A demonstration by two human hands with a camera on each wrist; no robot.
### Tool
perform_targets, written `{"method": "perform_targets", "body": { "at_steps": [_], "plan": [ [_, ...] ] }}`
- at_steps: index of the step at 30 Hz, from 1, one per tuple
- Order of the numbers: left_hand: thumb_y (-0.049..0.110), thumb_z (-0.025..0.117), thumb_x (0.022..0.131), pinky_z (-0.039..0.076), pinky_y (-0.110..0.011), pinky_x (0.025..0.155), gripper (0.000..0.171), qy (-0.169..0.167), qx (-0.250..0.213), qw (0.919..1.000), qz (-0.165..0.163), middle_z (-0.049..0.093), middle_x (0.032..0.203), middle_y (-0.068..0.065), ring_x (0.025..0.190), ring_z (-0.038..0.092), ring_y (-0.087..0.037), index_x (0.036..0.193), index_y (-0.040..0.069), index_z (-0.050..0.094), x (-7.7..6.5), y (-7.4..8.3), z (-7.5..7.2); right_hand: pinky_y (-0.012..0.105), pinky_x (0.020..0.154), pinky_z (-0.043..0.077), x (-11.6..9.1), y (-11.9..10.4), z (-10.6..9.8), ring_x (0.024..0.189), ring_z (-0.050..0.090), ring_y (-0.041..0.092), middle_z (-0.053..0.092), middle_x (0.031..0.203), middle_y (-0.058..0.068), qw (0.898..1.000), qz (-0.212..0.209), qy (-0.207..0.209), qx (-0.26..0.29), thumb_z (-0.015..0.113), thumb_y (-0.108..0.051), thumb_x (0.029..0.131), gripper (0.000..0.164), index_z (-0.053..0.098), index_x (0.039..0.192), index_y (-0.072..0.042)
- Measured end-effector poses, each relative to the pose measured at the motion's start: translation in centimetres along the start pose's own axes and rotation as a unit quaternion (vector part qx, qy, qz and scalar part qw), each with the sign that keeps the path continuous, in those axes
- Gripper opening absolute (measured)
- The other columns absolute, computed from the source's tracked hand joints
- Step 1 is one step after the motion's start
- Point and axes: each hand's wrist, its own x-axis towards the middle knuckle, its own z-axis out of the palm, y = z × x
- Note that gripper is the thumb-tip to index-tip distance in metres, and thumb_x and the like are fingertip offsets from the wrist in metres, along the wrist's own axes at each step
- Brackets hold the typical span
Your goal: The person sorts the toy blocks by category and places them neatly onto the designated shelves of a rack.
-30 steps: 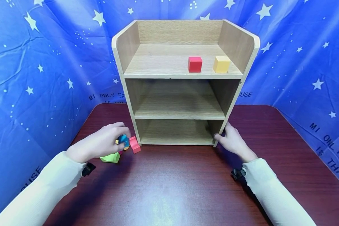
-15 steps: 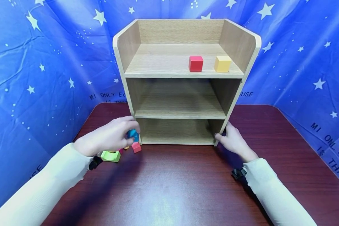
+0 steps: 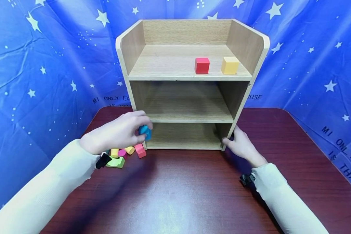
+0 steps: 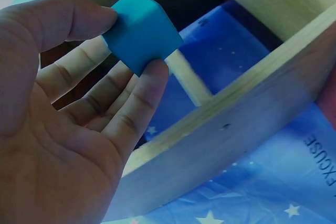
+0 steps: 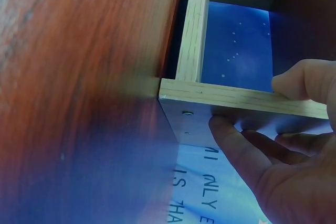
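A blue block (image 4: 142,32) is pinched between the thumb and a finger of my left hand (image 3: 120,131), raised in front of the lower left side of a wooden shelf (image 3: 190,78). In the left wrist view the block looks like a cube, with the shelf's side panel just beyond. At the shelf's lower right, my right hand (image 3: 242,146) grips the side panel (image 5: 247,100), thumb on the inner side and fingers along the outer face. A red cube (image 3: 202,66) and a yellow cube (image 3: 229,66) sit on the top shelf, toward the right.
Beneath my left hand, several blocks lie on the dark red table (image 3: 175,191): a green curved one (image 3: 115,162), a pink one (image 3: 140,150), yellow cylinders (image 3: 130,150) and a magenta piece (image 3: 122,153). Blue star-patterned cloth (image 3: 46,81) hangs behind and at the sides.
My left hand has lifted the blue block off the pile and carried it up and right toward the shelf, exposing more blocks. My right hand stays on the side panel.
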Motion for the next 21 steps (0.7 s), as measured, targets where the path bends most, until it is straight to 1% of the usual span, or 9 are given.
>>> {"method": "perform_targets", "body": {
  "at_steps": [4, 8, 11, 14, 19, 21],
  "plan": [
    [0.005, 0.068, 0.079, 0.044, -0.027, 0.061, 0.017, 0.003, -0.01, 0.9999, 0.008, 0.051, 0.084, 0.001, 0.068, 0.049, -0.012, 0.094, 0.013, 0.064, 0.6, 0.5, -1.0, 0.047, 0.084, 0.044, 0.1, 0.1, 0.0, 0.097, 0.058, 0.033, 0.064, 0.1, 0.02, 1.0, -0.002, -0.002, 0.003, 0.062, -0.011, 0.083, 0.044, 0.044, 0.121, 0.001],
    [0.003, 0.065, 0.079, 0.043, -0.026, 0.06, 0.015, 0.016, -0.016, 0.9994, 0.027, 0.051, 0.083, 0.0, 0.07, 0.05, -0.013, 0.091, 0.013, 0.064, 1.5, 0.9, -1.7, 0.048, 0.088, 0.043, 0.1, 0.2, 0.2, 0.102, 0.058, 0.034, 0.065, 0.103, 0.021, 1.0, -0.002, -0.003, 0.005, 0.062, -0.011, 0.083, 0.047, 0.043, 0.124, 0.001],
    [0.003, 0.064, 0.079, 0.042, -0.027, 0.061, 0.015, 0.023, -0.015, 0.999, 0.035, 0.051, 0.082, 0.0, 0.071, 0.049, -0.012, 0.09, 0.013, 0.065, 2.2, 1.3, -2.3, 0.049, 0.09, 0.042, 0.0, 0.2, 0.1, 0.104, 0.058, 0.035, 0.065, 0.104, 0.021, 1.0, -0.001, -0.001, 0.005, 0.062, -0.011, 0.083, 0.048, 0.043, 0.126, 0.001],
    [0.003, 0.065, 0.08, 0.042, -0.027, 0.062, 0.015, 0.03, -0.009, 0.9986, 0.043, 0.051, 0.083, 0.001, 0.072, 0.049, -0.012, 0.091, 0.013, 0.065, 2.9, 1.7, -3.0, 0.048, 0.088, 0.043, 0.0, 0.2, 0.1, 0.102, 0.058, 0.034, 0.065, 0.103, 0.022, 1.0, 0.0, 0.001, 0.006, 0.062, -0.011, 0.083, 0.047, 0.044, 0.125, 0.002],
    [0.005, 0.065, 0.08, 0.04, -0.026, 0.062, 0.014, 0.057, 0.005, 0.9962, 0.066, 0.052, 0.084, 0.0, 0.07, 0.048, -0.013, 0.093, 0.011, 0.065, 4.0, 2.2, -4.0, 0.048, 0.087, 0.043, 0.0, 0.2, 0.0, 0.1, 0.057, 0.034, 0.064, 0.102, 0.022, 1.0, 0.002, 0.002, 0.008, 0.062, -0.01, 0.083, 0.046, 0.044, 0.123, 0.002],
    [0.005, 0.065, 0.079, 0.04, -0.026, 0.062, 0.015, 0.067, 0.01, 0.9952, 0.071, 0.053, 0.084, 0.0, 0.069, 0.047, -0.013, 0.093, 0.011, 0.066, 4.2, 2.4, -4.3, 0.048, 0.087, 0.042, 0.0, 0.1, 0.1, 0.1, 0.057, 0.034, 0.064, 0.102, 0.022, 1.0, 0.0, 0.002, 0.009, 0.062, -0.01, 0.083, 0.045, 0.045, 0.123, 0.002]
  ]
}}
